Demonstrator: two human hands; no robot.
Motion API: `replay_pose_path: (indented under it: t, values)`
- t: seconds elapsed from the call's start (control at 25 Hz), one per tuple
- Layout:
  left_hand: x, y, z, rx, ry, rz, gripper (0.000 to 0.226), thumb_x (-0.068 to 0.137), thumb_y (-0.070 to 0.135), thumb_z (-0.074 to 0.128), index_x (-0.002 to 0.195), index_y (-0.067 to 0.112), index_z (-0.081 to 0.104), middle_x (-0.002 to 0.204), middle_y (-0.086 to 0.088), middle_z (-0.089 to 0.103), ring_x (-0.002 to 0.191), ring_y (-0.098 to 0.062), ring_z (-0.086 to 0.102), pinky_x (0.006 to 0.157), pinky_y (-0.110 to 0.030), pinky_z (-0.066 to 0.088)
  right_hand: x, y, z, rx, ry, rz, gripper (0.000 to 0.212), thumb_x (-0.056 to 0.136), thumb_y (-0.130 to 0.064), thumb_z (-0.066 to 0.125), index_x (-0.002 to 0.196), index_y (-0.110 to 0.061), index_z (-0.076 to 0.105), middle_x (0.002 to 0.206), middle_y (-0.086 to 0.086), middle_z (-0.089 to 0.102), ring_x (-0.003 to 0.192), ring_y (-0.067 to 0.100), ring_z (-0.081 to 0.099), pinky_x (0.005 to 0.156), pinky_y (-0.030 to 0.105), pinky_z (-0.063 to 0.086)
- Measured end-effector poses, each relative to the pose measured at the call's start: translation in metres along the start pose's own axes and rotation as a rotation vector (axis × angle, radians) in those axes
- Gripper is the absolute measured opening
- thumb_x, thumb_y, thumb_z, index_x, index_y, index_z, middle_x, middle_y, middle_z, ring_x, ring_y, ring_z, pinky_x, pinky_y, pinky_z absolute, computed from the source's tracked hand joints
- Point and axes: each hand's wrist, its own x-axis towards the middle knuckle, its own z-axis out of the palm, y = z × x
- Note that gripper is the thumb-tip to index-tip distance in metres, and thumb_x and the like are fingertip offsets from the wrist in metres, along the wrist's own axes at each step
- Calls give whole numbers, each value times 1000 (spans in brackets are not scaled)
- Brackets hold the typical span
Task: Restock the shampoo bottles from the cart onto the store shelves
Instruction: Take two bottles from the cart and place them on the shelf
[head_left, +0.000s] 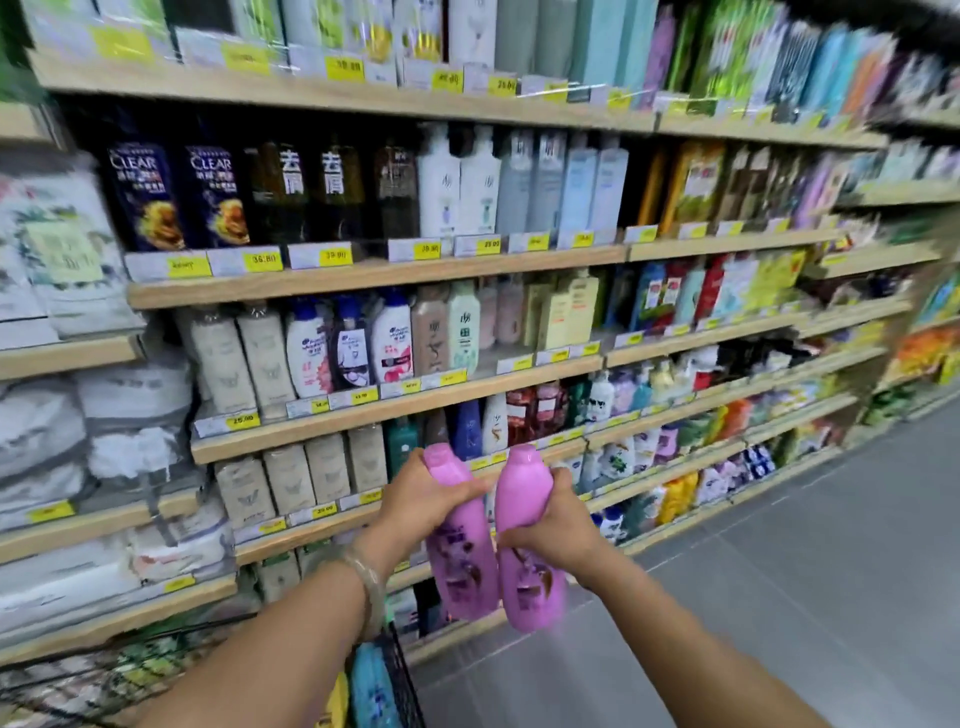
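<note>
The left pink bottle (462, 566) is gripped by the left hand (418, 501). Same deal opposite, the right pink bottle (535, 587) is gripped by the right hand (558, 525)

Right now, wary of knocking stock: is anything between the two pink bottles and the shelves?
Nothing visible. Left hand holds the left bottle, right hand the right bottle, in open air before the shelves, whose rows look full.
</note>
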Motion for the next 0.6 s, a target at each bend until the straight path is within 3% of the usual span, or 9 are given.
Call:
replay_pose_path:
  t: [0.12, 0.2, 0.28, 0.4, 0.48, 0.6]
  values:
    - [-12, 49, 49, -180, 50, 9, 62, 64, 32, 87, 104, 17, 41, 93, 0, 58, 78, -11, 59, 67, -24, 52, 9, 12, -61, -15, 3, -42, 81, 59, -11, 85, 113, -18, 25, 98, 2, 52, 90, 21, 59, 77, 44, 55]
    - [-12, 71, 79, -253, 22, -31, 60, 74, 20, 80, 108, 17, 30, 96, -3, 55, 77, -13, 58, 65, -26, 53, 15, 20, -96, 7, -1, -50, 80, 62, -6, 83, 114, -15, 23, 99, 4, 50, 83, 18, 60, 67, 38, 58]
    - [-8, 90, 101, -313, -31, -64, 59, 78, 17, 76, 110, 19, 27, 99, -7, 55, 79, -20, 61, 70, -36, 56, 20, 27, -123, -1, -8, -67, 77, 63, -5, 83, 112, -14, 24, 98, 4, 48, 81, 17, 59, 57, 31, 55]
    - [3, 117, 124, -307, -90, -53, 53, 82, 14, 72, 112, 20, 28, 106, -10, 57, 86, -22, 62, 70, -36, 56, 30, 36, -156, 0, 44, -79, 78, 62, -7, 85, 112, -13, 26, 99, 4, 48, 87, 20, 58, 54, 23, 49]
    - [10, 138, 140, -238, -80, 33, 52, 81, 19, 73, 114, 20, 32, 113, -10, 57, 95, -22, 62, 80, -38, 55, 43, 39, -178, 47, 115, -71, 81, 63, -10, 86, 114, -15, 25, 101, 5, 49, 92, 27, 59, 59, 28, 51]
    - [32, 174, 157, -59, -17, 169, 58, 67, 37, 81, 110, 19, 46, 105, 0, 60, 95, -17, 61, 86, -36, 53, 70, 36, -212, 76, 217, -69, 78, 63, -14, 87, 110, -17, 25, 93, -1, 48, 92, 27, 57, 70, 37, 51]
